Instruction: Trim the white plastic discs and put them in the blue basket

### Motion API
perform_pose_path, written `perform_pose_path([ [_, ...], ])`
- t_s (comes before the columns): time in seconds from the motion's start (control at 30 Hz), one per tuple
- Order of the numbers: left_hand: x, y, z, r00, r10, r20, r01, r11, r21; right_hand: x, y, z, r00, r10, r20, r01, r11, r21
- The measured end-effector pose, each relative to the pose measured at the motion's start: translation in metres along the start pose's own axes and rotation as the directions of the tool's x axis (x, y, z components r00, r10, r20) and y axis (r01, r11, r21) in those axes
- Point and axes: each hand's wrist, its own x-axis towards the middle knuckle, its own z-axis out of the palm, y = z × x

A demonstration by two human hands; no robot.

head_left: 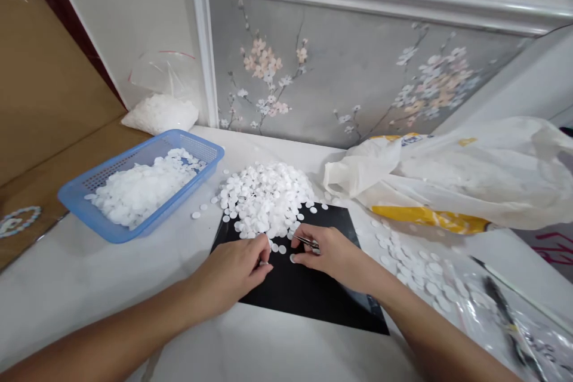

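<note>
A heap of small round white discs (pixel 268 197) spills onto a black sheet (pixel 308 292) on the pale tabletop. Over the sheet's left part, my left hand (pixel 235 271) is closed in a pinch; the edge of something small and white, apparently a disc, shows at the fingertips. My right hand (pixel 333 256) is closed around metal tweezers (pixel 308 243), whose points face left toward the heap. Beside its thumb and fingertips is a single disc (pixel 292 258); whether they touch it, I cannot tell. A few loose discs (pixel 278 249) lie between the hands.
At the left stands a blue basket (pixel 107 234) with more discs. Behind it rests a clear bag (pixel 163 110) of white pieces. A large white and yellow plastic bag (pixel 447 179) lies at right, near scattered discs (pixel 416 268) and a black-handled tool (pixel 501 304). A framed floral panel (pixel 331 65) backs the table.
</note>
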Motion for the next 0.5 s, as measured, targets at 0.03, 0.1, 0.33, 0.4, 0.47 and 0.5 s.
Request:
perform_pose_path([
  [0.03,0.0,-0.001,0.0,1.0,-0.01,-0.011,0.009,0.994,-0.105,0.0,0.0,0.0,1.0,-0.002,0.005,0.002,1.0,-0.004],
  [0.1,-0.001,-0.002,-0.001,0.999,-0.041,0.004,0.04,0.937,-0.347,0.001,0.001,0.0,1.0,-0.002,0.028,0.002,1.0,-0.007],
  [0.33,0.003,-0.01,0.006,0.993,-0.115,0.027,0.108,0.796,-0.596,-0.002,-0.014,0.007,0.997,0.068,0.03,-0.074,0.915,0.396],
  [0.4,0.004,-0.011,0.01,0.991,-0.137,-0.013,0.1,0.785,-0.611,-0.005,-0.022,0.014,0.99,0.106,0.093,-0.141,0.782,0.607],
  [0.47,0.003,-0.01,0.014,0.986,-0.164,0.001,0.12,0.721,-0.682,-0.007,-0.029,0.021,0.983,0.112,0.145,-0.182,0.656,0.732],
  [0.5,0.002,-0.009,0.015,0.984,-0.177,0.014,0.132,0.678,-0.723,-0.008,-0.031,0.024,0.982,0.103,0.156,-0.186,0.614,0.767],
])
